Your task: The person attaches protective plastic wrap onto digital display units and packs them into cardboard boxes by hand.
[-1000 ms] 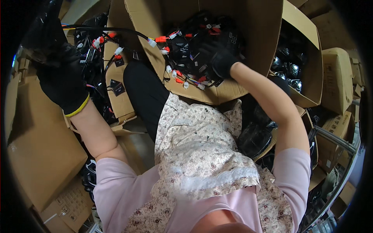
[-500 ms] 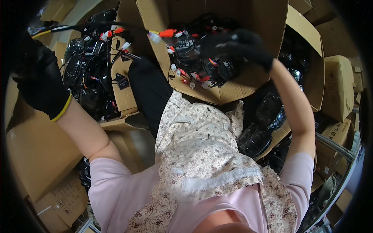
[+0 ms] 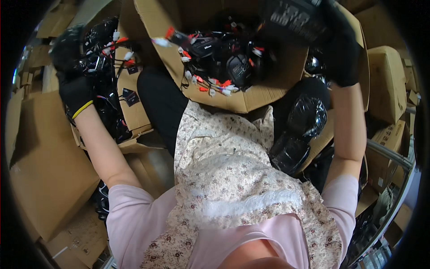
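Observation:
My right hand [image 3: 344, 49], in a black glove, is raised at the upper right. It grips a black boxy unit [image 3: 293, 20] with white markings, blurred by motion, over the right side of the open carton [image 3: 264, 96]. Inside that carton lie several black instrument-like units [image 3: 239, 69] with cables ending in red and white connectors [image 3: 217, 85]. My left hand [image 3: 74, 67], gloved in black with a yellow cuff edge, is over the left carton, against shiny plastic-wrapped black units [image 3: 96, 40]. Its fingers are dark and smeared, so their grip does not show.
The left carton's flap [image 3: 132, 107] has small dark tags on it. Plastic-wrapped black parts [image 3: 307, 119] lie beside my right knee. A closed carton [image 3: 387, 85] and a metal rail [image 3: 389, 154] stand at the right. A large cardboard box [image 3: 49, 157] fills the left.
My left hand has moved right onto the left carton, and the stretched cable no longer shows in it. My right hand has risen up and right out of the middle carton with the black boxy unit.

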`<state>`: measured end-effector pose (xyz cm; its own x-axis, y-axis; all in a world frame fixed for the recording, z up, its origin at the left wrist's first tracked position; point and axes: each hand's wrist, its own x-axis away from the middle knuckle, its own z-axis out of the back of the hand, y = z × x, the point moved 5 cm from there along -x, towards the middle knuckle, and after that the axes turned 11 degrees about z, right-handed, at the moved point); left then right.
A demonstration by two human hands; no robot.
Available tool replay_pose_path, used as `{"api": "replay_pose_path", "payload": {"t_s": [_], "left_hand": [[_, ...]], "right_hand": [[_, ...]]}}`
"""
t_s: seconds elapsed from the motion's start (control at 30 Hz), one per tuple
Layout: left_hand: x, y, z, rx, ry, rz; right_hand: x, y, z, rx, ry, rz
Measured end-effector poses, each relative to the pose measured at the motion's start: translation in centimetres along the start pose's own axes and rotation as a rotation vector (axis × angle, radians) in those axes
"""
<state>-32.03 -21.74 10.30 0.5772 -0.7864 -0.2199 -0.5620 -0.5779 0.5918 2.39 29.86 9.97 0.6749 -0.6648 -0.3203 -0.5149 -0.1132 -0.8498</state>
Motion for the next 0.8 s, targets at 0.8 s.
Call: {"api": "replay_pose_path", "payload": {"t_s": [0.8], "left_hand": [[-5.0,-23.4,-12.3,-1.034,0.373,0.151]], "right_hand": [[6.1,2.3,-3.2,0.645,-0.63,0.293]]}}
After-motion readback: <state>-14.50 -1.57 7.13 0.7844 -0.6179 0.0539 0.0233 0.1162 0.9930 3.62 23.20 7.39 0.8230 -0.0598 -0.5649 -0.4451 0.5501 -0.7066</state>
